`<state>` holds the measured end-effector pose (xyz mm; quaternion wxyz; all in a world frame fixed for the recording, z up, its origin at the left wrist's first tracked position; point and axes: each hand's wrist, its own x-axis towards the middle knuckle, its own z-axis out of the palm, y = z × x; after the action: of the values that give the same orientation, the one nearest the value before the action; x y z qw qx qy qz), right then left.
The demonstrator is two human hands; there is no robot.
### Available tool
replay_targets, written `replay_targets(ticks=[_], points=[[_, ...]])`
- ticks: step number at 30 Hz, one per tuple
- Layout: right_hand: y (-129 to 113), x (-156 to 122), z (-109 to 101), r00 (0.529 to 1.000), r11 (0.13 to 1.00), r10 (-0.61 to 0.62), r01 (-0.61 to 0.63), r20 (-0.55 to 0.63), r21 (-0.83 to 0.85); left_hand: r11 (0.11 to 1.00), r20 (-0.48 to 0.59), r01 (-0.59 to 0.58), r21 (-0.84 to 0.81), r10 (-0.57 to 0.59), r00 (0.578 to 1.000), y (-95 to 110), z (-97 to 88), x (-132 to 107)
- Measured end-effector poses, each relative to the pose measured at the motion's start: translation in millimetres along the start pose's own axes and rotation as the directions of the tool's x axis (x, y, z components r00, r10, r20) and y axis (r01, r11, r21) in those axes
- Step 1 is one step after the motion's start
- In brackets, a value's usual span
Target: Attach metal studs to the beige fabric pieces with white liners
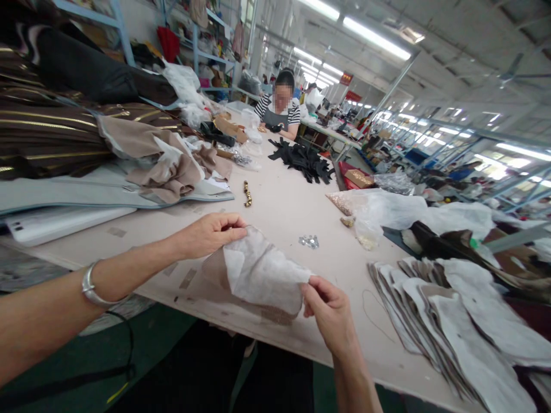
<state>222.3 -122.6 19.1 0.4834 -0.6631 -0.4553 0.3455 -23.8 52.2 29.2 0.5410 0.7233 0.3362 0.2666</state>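
Observation:
I hold a cut fabric piece [258,272], white interlining on top of tan cloth, just above the near edge of the pale worktable [284,201]. My left hand [210,232] pinches its upper left corner, fingers closed; a silver bangle sits on that wrist. My right hand [329,310] pinches the piece's lower right edge between thumb and fingers. A fanned stack of similar white and tan pieces [451,315] lies to the right of my right hand.
Small shiny beads [309,241] and a gold trim piece [247,193] lie mid-table. Clear plastic bags [379,209] sit right of them. Brown and tan fabric [77,132] piles up left. Black cut pieces [303,160] lie before a seated person [279,112] at the far end.

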Motion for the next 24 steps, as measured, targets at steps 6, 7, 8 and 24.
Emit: replay_targets(ticks=[6,7,8,24], points=[[-3.6,24.8,-30.8,0.918,0.879,-0.387,0.339,-0.084,-0.336,0.982,-0.099,-0.167,0.082,0.175,0.98,5.7,-41.9,17.8],[0.4,22.8,-32.9,0.892,0.836,-0.449,0.399,-0.051,-0.378,0.973,-0.101,-0.206,0.104,0.216,0.971,5.2,-44.5,13.8],[6.2,18.8,-34.2,0.871,0.797,-0.492,0.446,-0.008,-0.407,0.963,-0.078,-0.237,0.129,0.248,0.966,2.9,-45.8,7.3],[26.1,-26.0,-25.8,0.984,0.953,-0.128,0.089,-0.12,-0.289,0.828,0.102,0.058,0.557,-0.137,0.985,-31.2,-19.6,-24.2]])
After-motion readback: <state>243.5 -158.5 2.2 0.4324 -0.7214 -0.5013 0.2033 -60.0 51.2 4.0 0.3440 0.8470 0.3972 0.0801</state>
